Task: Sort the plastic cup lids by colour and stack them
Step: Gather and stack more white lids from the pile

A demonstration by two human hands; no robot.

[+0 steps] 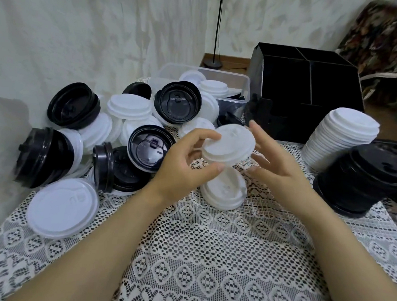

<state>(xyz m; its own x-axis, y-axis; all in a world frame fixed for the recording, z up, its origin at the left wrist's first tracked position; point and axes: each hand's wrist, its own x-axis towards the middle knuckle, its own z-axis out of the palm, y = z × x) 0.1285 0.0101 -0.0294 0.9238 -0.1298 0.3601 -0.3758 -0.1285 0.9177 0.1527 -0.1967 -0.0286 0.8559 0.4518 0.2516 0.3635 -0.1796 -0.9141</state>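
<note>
Friend: White plastic, that one in the middle of the frame. Which hand has it?

Me: My left hand. The thumb is underneath and the fingers curl over the top rim, so the white lid hangs tilted above the lace cloth, free of everything else. My right hand is spread and relaxed just beside the lid's right edge, gripping nothing (whether a fingertip brushes the rim, I cannot tell).

Friend: Why is the right one so close?

Me: I judge it is there to take the lid across. The white stack leans at the right of the frame, with the black stack just in front of it. That side is the right hand's reach.

Friend: And the one lying under your hands?

Me: That is a second white lid, dome up on the cloth, directly below the held one. Lying that near, it is probably next.

Friend: Much left?

Me: Plenty, I would say. The mixed heap at the left of the frame has black and white jumbled together, some on edge and some showing their undersides. More lids sit in the clear tub at upper centre. Each has to be lifted out singly like this one, because nested strays of the wrong colour would spoil a stack.
</note>
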